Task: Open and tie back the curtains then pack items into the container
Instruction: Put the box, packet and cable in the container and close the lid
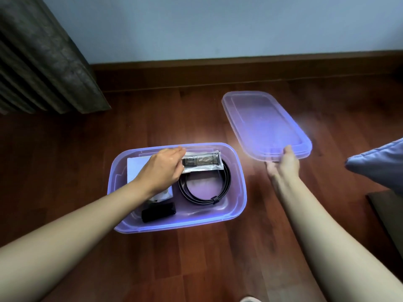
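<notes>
The see-through purple container (238, 184) is set on the wood floor (196, 258), with a black coiled belt (205, 186), a silver packet (201, 163), white paper (136, 168) and a small black case (158, 212) inside. The packet is pinched by the left hand (162, 170). The lid (265, 125) is gripped at its near edge by the right hand (282, 163). The packet should be laid flat first, then the lid lined up. A curtain (43, 57) and a blue cushion (379, 164) are kept well apart

The shiny brown wood floor (196, 258) meets a pale blue wall (218, 25). A soft blue-grey pillow (379, 162) lies at the right edge.
</notes>
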Tool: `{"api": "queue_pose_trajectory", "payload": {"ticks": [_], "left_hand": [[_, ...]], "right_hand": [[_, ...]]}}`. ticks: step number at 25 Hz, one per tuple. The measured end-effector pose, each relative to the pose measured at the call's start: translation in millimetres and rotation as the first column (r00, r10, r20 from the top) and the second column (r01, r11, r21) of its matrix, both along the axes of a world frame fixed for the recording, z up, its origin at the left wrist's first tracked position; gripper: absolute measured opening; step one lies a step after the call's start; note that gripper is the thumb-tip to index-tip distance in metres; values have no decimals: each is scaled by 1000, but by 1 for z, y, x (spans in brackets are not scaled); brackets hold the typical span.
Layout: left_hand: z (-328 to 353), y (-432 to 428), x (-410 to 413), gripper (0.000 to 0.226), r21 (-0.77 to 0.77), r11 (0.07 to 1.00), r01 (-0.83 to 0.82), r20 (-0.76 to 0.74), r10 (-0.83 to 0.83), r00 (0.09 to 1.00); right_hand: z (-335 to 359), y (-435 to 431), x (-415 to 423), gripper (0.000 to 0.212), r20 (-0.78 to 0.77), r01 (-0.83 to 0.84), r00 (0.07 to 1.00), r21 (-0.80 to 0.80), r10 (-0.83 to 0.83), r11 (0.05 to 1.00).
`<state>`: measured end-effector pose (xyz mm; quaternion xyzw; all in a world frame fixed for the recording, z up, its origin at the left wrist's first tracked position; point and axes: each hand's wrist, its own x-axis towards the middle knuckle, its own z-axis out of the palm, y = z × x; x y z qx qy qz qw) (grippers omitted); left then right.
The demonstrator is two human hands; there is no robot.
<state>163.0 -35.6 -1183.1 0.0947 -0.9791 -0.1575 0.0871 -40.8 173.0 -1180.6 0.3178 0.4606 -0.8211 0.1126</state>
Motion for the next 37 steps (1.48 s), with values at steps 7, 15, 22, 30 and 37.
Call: {"api": "queue_pose_trajectory", "payload": {"ticks": [7, 15, 22, 30, 37], "left_hand": [[31, -26, -13, 44, 891, 267, -368, 174, 547, 819], [70, -43, 45, 43, 976, -205, -73, 177, 554, 814], [18, -32, 110, 45, 906, 169, -389, 185, 668, 721], [-11, -44, 107, 45, 839, 227, -495, 255, 638, 726], [-21, -58, 111, 35, 860, 163, -484, 273, 655, 705]], "right_hand": [[15, 4, 10, 36, -115, -226, 972, -208, 206, 952], [17, 4, 52, 28, 40, -743, 667, -39, 744, 669], [-6, 2, 73, 25, -26, -779, 527, 386, 849, 495], [-21, -6, 78, 30, -50, -746, 471, 510, 881, 428], [-24, -10, 75, 55, 41, -731, 509, 548, 860, 406]]}}
